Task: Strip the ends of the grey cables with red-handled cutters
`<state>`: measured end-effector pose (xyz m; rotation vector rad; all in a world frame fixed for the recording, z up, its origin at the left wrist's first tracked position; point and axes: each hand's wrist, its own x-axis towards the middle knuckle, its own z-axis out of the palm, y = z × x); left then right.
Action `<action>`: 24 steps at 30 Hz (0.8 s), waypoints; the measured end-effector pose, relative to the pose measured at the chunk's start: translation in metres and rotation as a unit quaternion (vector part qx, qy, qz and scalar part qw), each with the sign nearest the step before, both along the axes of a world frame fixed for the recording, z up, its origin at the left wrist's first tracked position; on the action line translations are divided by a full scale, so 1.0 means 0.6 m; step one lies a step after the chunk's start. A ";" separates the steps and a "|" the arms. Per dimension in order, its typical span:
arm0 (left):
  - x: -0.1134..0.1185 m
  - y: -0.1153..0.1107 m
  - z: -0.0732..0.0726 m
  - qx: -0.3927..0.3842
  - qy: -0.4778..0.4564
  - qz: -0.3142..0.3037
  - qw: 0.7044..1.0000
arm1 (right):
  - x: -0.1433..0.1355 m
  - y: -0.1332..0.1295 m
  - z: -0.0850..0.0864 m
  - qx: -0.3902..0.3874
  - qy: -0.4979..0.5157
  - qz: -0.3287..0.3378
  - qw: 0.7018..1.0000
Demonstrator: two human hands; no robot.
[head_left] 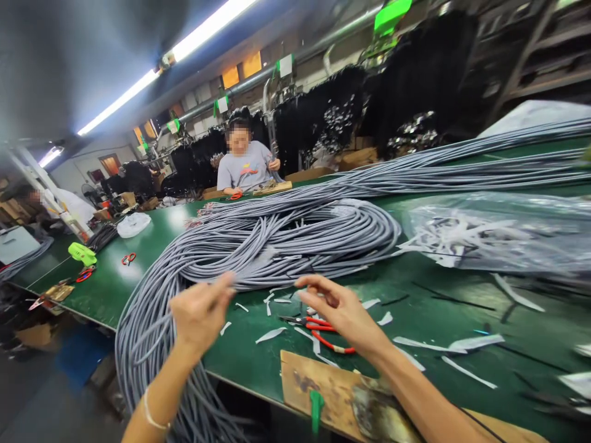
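My left hand [201,311] is raised in front of the big bundle of grey cables [277,240]; its fingers are bent together and blurred, and whether anything thin is between them cannot be made out. My right hand [335,304] hovers over the green table, thumb and fingers curved but apart, with nothing visible between them. Just below it lie red-handled cutters [327,332] on the table. White scraps [271,335] are scattered about. The cables loop across the table and hang over its near edge, left of and behind my left hand.
A wooden board [318,381] with a green clamp sits at the near edge. A plastic bag of white strips [489,237] lies at right. Across the table [161,224] sits a person [247,163]. Red scissors [128,259] and a light-green tool [82,253] lie at left.
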<state>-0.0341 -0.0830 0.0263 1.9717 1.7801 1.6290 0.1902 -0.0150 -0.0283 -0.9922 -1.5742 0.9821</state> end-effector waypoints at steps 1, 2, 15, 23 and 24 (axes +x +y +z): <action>0.017 0.011 -0.016 -0.008 0.055 -0.028 0.998 | -0.001 -0.002 -0.002 -0.016 0.052 0.017 0.998; 0.034 0.023 -0.031 -0.014 0.112 -0.058 0.992 | -0.001 -0.003 -0.003 -0.033 0.095 0.023 0.995; 0.142 0.126 -0.046 -0.145 0.056 -0.318 0.935 | 0.003 0.009 0.010 -0.100 0.227 -0.084 0.965; 0.155 0.114 -0.102 -0.163 -0.119 -0.288 0.936 | 0.001 0.013 -0.002 -0.083 0.091 -0.101 0.987; 0.156 0.114 -0.102 -0.171 -0.143 -0.289 0.931 | 0.002 0.011 -0.003 -0.071 0.073 -0.117 0.988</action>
